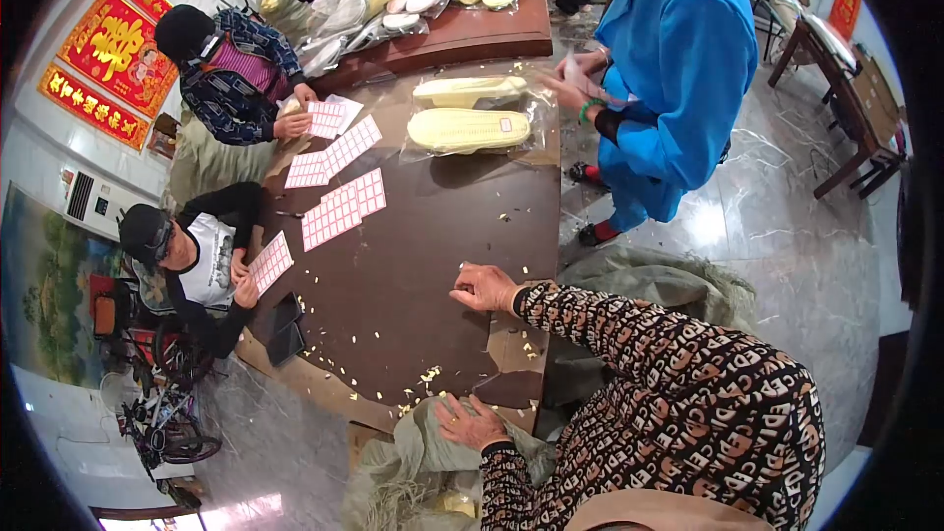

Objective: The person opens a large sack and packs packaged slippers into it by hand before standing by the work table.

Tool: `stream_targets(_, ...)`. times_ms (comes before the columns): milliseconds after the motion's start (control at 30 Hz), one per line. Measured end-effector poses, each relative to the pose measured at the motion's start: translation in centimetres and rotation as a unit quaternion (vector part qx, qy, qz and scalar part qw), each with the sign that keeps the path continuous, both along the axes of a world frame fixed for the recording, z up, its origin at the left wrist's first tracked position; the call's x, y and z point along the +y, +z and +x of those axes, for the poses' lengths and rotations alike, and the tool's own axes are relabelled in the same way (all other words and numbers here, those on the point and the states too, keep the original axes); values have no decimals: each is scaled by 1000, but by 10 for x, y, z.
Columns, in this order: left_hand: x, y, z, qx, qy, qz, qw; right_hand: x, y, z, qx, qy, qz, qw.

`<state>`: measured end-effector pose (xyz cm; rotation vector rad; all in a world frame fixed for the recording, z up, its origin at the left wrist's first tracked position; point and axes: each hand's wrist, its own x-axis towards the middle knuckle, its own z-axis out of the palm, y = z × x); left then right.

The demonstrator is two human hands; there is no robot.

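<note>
The wearer's left hand (470, 423) rests on a crumpled grey-green woven sack (421, 452) at the near edge of a brown table (413, 270), fingers slightly spread, palm hidden; the sack's lower end is cut off by the bottom edge, and a bit of yellow shows through a gap in it. The right hand (484, 287) is over the tabletop, fingers curled inward; a tiny pale spot at its fingertips may be a scrap, but I cannot tell whether they pinch anything. Pale yellow crumbs (429, 376) dot the table between the sack and two dark, flat objects (285, 329), too plain to identify. Farther off lie clear-bagged yellow insoles (468, 128), glare blurring the plastic, and red-and-white label sheets (342, 209), print illegible; two seated people in caps hold similar sheets; a standing person in blue (678, 69), head out of frame, holds something pale, partly hidden by the hands.
</note>
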<state>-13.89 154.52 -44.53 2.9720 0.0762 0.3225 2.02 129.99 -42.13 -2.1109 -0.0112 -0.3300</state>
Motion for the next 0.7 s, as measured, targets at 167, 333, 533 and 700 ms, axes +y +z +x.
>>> stream_targets(167,-1,0,0,-8,-3,0,1000,-1,4,-1,4,-2,-4,1000)
stream_targets(333,0,-1,-1,-6,-1,8,1000,1,1,-1,-34,-16,-4,999)
stream_targets(533,-1,-1,-1,-3,4,8,1000,1,-4,1,-39,-11,-11,999)
stream_targets(700,-1,-3,0,1,7,7,1000,-1,3,-2,-24,-1,2,1000)
